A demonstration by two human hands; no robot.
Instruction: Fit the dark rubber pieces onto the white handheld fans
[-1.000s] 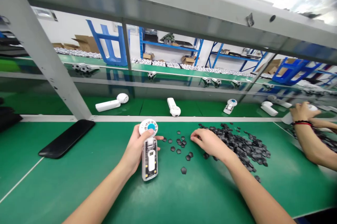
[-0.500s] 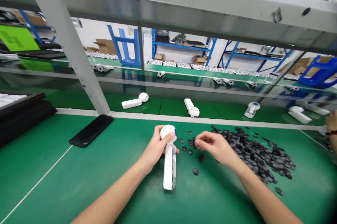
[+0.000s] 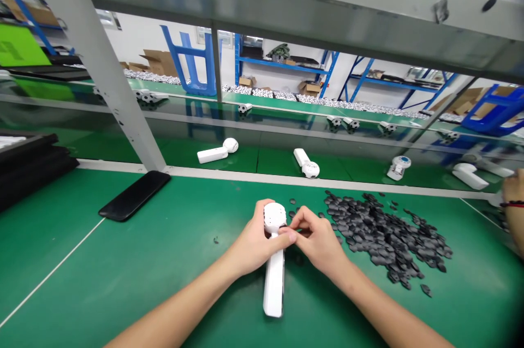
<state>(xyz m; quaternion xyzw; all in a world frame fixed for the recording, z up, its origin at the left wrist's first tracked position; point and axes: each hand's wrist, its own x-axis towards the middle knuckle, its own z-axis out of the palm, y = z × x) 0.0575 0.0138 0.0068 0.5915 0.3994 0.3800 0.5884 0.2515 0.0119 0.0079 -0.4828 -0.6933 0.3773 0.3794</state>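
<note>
My left hand (image 3: 256,244) is closed round the neck of a white handheld device (image 3: 274,282), whose round head (image 3: 274,216) points away from me and whose handle points toward me. The fingers of my right hand (image 3: 319,241) pinch a small black piece (image 3: 283,227) against the right side of the round head. Just right of my right hand spreads a large pile of small black pieces (image 3: 385,233) on the green table (image 3: 164,282). Part of the device's neck is hidden by my left thumb.
A black phone (image 3: 135,195) lies at the left. Beyond the table's rim, white devices (image 3: 219,150) rest on a green belt. A metal post (image 3: 98,64) rises at the left, and another person's hand (image 3: 514,195) shows at the right edge.
My right hand has moved left from the loose black pieces to the device's head. The device and my left hand have shifted slightly right and nearer in the view, which has also turned a little.
</note>
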